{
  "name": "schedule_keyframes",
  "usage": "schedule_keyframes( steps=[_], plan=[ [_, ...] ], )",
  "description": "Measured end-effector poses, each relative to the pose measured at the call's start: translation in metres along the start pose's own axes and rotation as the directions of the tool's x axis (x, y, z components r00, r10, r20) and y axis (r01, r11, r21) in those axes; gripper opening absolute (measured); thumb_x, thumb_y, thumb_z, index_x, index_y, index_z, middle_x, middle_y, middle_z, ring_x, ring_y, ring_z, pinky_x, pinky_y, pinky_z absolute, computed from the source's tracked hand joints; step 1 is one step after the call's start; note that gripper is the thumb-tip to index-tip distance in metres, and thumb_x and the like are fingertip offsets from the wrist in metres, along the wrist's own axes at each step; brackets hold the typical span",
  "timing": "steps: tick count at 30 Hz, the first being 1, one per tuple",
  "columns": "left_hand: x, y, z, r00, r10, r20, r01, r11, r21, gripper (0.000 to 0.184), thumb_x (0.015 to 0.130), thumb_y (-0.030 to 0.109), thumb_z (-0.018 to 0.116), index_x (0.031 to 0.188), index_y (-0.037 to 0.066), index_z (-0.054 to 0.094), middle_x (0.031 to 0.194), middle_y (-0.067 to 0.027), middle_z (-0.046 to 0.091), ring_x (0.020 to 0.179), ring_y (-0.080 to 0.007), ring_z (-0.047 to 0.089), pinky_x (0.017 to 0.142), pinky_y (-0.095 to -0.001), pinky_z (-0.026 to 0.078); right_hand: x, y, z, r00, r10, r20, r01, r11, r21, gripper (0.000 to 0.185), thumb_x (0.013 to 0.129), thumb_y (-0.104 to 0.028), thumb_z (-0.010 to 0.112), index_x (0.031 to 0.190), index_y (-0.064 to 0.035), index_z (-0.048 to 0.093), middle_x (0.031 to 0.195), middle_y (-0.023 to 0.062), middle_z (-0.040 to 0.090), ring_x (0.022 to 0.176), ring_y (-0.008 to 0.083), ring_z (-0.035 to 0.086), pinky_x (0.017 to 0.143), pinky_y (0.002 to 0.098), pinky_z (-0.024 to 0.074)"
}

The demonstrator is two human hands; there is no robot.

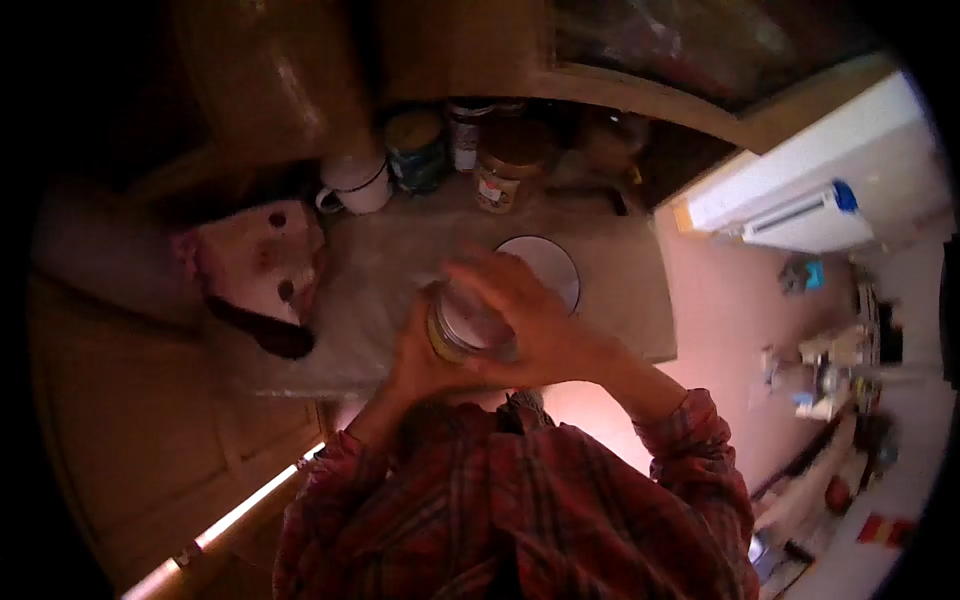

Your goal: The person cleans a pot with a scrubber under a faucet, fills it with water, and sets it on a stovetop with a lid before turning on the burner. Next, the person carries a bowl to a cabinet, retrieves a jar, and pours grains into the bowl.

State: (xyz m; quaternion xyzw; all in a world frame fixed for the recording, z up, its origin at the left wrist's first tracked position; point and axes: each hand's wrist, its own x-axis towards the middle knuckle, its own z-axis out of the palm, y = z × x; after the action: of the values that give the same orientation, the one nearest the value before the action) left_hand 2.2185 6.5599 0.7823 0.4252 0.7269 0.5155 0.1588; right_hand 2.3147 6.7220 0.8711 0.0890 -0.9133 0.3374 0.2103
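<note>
A jar (474, 322) with a pale round top is held between both hands, near the front edge of the counter. My left hand (415, 350) wraps round its left side and lower part. Over its top and right side curves my right hand (535, 322), slightly blurred, with the fingers across the rim. Just behind my right hand lies a white round plate (552, 265) with a dark rim, partly hidden by that hand. Whether the jar's top is a lid or an opening, I cannot tell.
A white mug (358, 185), a green jar (416, 158) and a wide-lidded jar (507, 170) stand along the back of the counter (390, 265). A dog-faced cloth item (265, 262) lies at the left. Wooden cupboard fronts (150, 400) flank the left side.
</note>
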Motion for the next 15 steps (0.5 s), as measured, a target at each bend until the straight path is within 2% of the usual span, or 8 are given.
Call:
schedule_keyframes(
  steps=[1,2,3,4,6,9,12,15],
  plan=[
    [0.0,0.001,0.007,0.998,-0.045,-0.051,0.04,0.993,-0.11,0.093,0.054,0.031,0.086,0.127,0.0,0.037,0.119,-0.0199,0.053,0.108,-0.0325,0.056,0.087,-0.0398,0.047,-0.003,0.002,-0.006,0.999,-0.033,0.026,0.033,0.999,0.021,0.073,0.069,-0.032,0.073,0.129,-0.0059,0.042,0.111,0.018,0.049,0.103,0.0358,0.049,0.085,0.0438,0.0435],
    [0.002,0.003,0.015,0.991,-0.088,-0.102,0.064,0.974,-0.219,0.093,0.054,0.03,0.085,0.128,0.0,0.036,0.119,-0.0194,0.053,0.108,-0.0319,0.056,0.087,-0.0397,0.046,-0.006,0.005,-0.012,0.998,0.062,0.028,-0.061,0.997,-0.046,0.077,0.069,-0.037,0.073,0.131,-0.006,0.039,0.114,0.0178,0.049,0.106,0.0359,0.049,0.087,0.0434,0.043],
    [0.001,0.013,0.023,0.984,-0.105,-0.147,0.072,0.975,-0.211,0.093,0.054,0.03,0.085,0.128,0.0,0.036,0.119,-0.0194,0.053,0.108,-0.0319,0.056,0.087,-0.0397,0.046,-0.008,0.008,-0.018,0.987,0.156,0.024,-0.153,0.982,-0.115,0.082,0.07,-0.041,0.074,0.133,-0.0061,0.036,0.116,0.0175,0.049,0.109,0.0361,0.049,0.089,0.0429,0.0426],
    [0.0,0.028,0.03,0.972,-0.136,-0.193,0.111,0.985,-0.134,0.093,0.054,0.029,0.085,0.128,0.0,0.036,0.118,-0.019,0.053,0.109,-0.0308,0.055,0.088,-0.0393,0.045,-0.01,0.01,-0.024,0.991,0.122,0.056,-0.117,0.989,-0.096,0.082,0.07,-0.041,0.074,0.133,-0.0061,0.036,0.116,0.0175,0.049,0.109,0.0361,0.049,0.089,0.0429,0.0426],
    [-0.006,0.039,0.044,0.942,-0.189,-0.276,0.18,0.982,-0.057,0.093,0.055,0.029,0.084,0.128,0.0,0.035,0.118,-0.0185,0.053,0.11,-0.0298,0.054,0.09,-0.0389,0.044,-0.012,0.01,-0.028,0.909,0.353,0.222,-0.345,0.936,-0.073,0.084,0.068,-0.048,0.074,0.131,-0.0051,0.039,0.116,0.0174,0.05,0.107,0.0354,0.051,0.089,0.0422,0.0427],
    [-0.029,0.035,0.066,0.906,-0.13,-0.404,0.163,0.985,0.049,0.091,0.053,0.027,0.085,0.126,0.0,0.036,0.117,-0.0172,0.053,0.11,-0.0279,0.053,0.091,-0.0386,0.043,-0.016,0.015,-0.038,0.928,0.19,0.319,-0.201,0.98,0.0,0.08,0.07,-0.047,0.073,0.13,-0.0046,0.041,0.115,0.0168,0.051,0.1,0.0332,0.055,0.085,0.0417,0.0448],
    [-0.063,0.049,0.085,0.823,-0.254,-0.508,0.255,0.964,-0.069,0.093,0.051,0.026,0.086,0.126,0.002,0.037,0.117,-0.0156,0.053,0.111,-0.0266,0.052,0.092,-0.0388,0.043,-0.015,-0.006,-0.048,0.952,-0.047,0.302,0.072,0.995,-0.071,0.072,0.072,-0.04,0.073,0.128,-0.004,0.044,0.115,0.016,0.052,0.093,0.0295,0.057,0.079,0.0395,0.0471],
    [-0.104,0.071,0.091,0.723,-0.335,-0.604,0.221,0.941,-0.256,0.096,0.05,0.025,0.087,0.127,0.003,0.036,0.117,-0.0138,0.052,0.11,-0.0267,0.052,0.093,-0.038,0.042,-0.007,-0.018,-0.034,0.961,-0.127,0.247,0.098,0.987,0.129,0.07,0.071,-0.047,0.069,0.123,-0.0053,0.047,0.113,0.0154,0.054,0.103,0.0357,0.054,0.088,0.0456,0.0428]
  ],
)
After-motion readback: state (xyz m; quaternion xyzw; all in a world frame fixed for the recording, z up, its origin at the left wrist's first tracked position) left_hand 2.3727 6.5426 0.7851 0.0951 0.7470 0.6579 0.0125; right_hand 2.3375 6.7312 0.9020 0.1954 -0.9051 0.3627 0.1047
